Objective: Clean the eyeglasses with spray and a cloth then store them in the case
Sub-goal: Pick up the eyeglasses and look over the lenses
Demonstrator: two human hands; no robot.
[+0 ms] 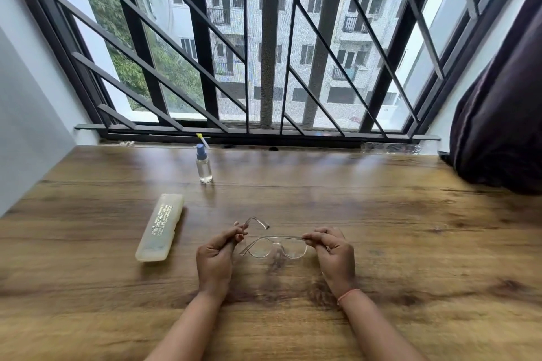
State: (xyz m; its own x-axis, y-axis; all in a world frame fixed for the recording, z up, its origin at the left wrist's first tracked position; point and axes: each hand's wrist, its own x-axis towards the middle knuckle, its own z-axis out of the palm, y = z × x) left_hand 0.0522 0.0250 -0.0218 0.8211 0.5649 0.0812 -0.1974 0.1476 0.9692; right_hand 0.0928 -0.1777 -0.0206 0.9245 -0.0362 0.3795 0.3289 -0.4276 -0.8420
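Clear-framed eyeglasses (274,248) hang just above the wooden table (381,228), lenses down. My left hand (217,258) pinches one temple arm, which juts up and away. My right hand (334,255) pinches the frame's right end, where the other temple lies folded across the top. A pale yellow glasses case (160,227) lies closed to the left of my hands. A small clear spray bottle (203,165) with a blue cap stands upright farther back. No cloth is in sight.
A barred window (264,53) runs along the table's far edge. A dark curtain (498,111) hangs at the right and touches the table's back corner. A white wall closes off the left side. A small yellow-tipped item (202,139) lies on the sill.
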